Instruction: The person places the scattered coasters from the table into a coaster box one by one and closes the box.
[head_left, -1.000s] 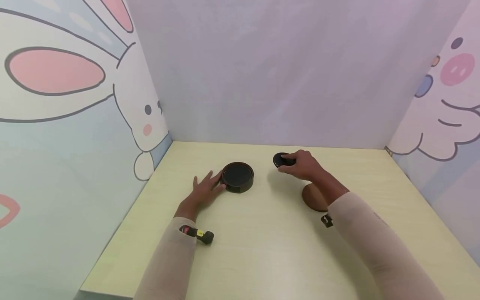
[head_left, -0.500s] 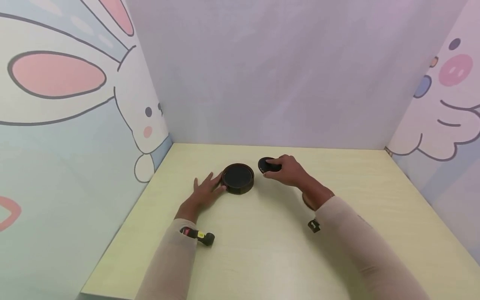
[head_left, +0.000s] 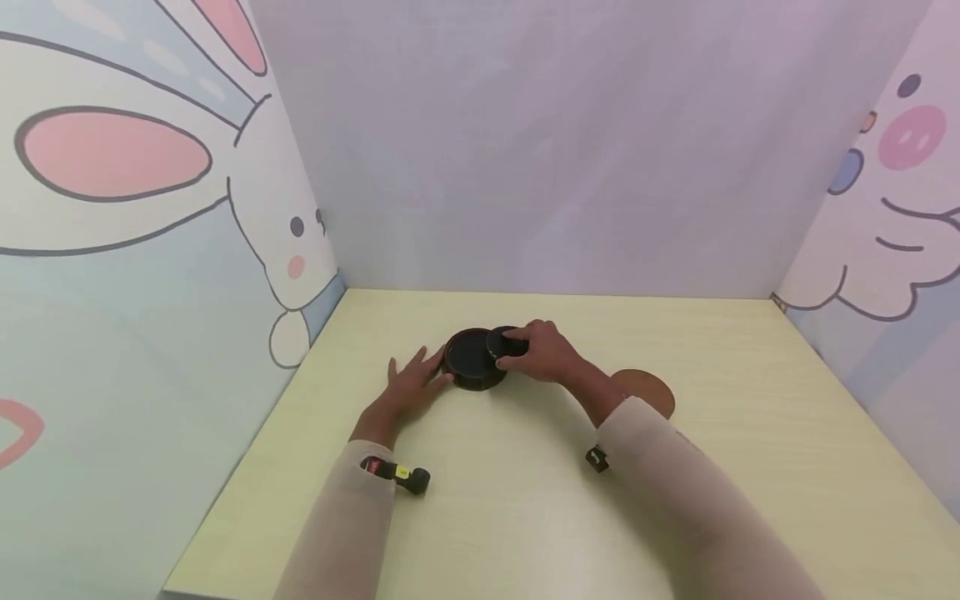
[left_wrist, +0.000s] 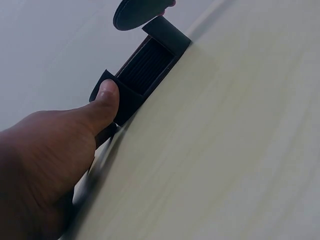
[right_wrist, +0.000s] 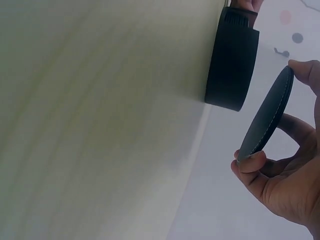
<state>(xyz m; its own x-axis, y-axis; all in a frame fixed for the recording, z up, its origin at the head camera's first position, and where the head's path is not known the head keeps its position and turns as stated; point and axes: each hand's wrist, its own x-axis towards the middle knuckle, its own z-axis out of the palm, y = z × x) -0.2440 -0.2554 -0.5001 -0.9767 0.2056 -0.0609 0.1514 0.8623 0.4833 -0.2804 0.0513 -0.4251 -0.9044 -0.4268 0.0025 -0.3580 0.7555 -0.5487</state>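
Note:
A round black coaster holder (head_left: 477, 384) stands on the table with a dark round top surface showing inside its rim. In the left wrist view, a slot in the holder's wall (left_wrist: 167, 36) shows a stack of thin dark layers. My left hand (head_left: 408, 385) rests against its left side, fingers spread and fairly straight, the thumb (left_wrist: 107, 95) touching the wall. My right hand (head_left: 546, 354) pinches a thin black coaster (right_wrist: 267, 117) with pale edge stitching. That coaster is tilted and raised, overlapping the holder's right side in the head view; in the right wrist view a gap separates them.
A brown round coaster (head_left: 647, 390) lies flat on the table right of the holder, partly behind the right forearm. The pale wooden table (head_left: 510, 517) meets a plain wall behind and cartoon-printed walls at both sides. Each wrist wears a small black camera strap.
My right hand has carried the black coaster leftward from the right of the holder to over its right edge. More of the brown coaster shows. My left hand has stayed at the holder.

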